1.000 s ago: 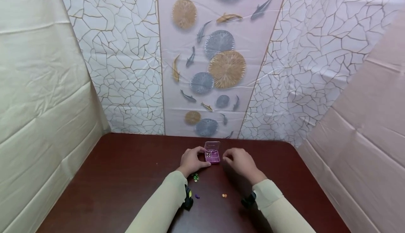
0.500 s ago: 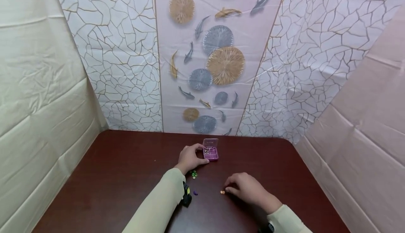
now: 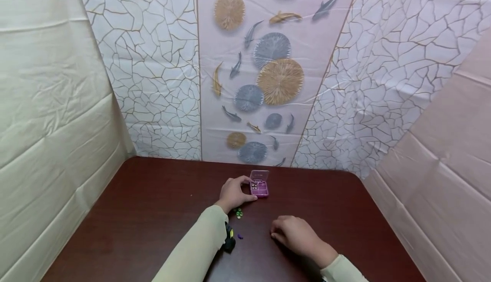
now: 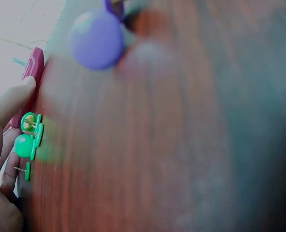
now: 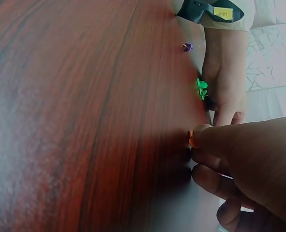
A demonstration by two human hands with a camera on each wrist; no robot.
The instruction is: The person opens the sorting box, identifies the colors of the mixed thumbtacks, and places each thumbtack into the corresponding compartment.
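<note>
Left hand (image 3: 232, 193), thumb and fingers curved, grips the open purple compartment box (image 3: 262, 191) toward the table's (image 3: 153, 218) far edge; right hand (image 3: 297, 234), nearer, pinches an orange thumbtack (image 5: 191, 138), tabletop spreading rightward. Green thumbtacks (image 3: 239, 214) lie left.

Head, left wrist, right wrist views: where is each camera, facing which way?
Head: worn on the head, facing forward and down at the table and patterned cloth; the left hand, right hand and sleeves show.
Left wrist: on that wrist, facing past green tacks toward the pink box; part of the left hand shows.
Right wrist: on that wrist, facing low across the table toward an orange piece; both hands show.
The two wrist views share the green tacks.
</note>
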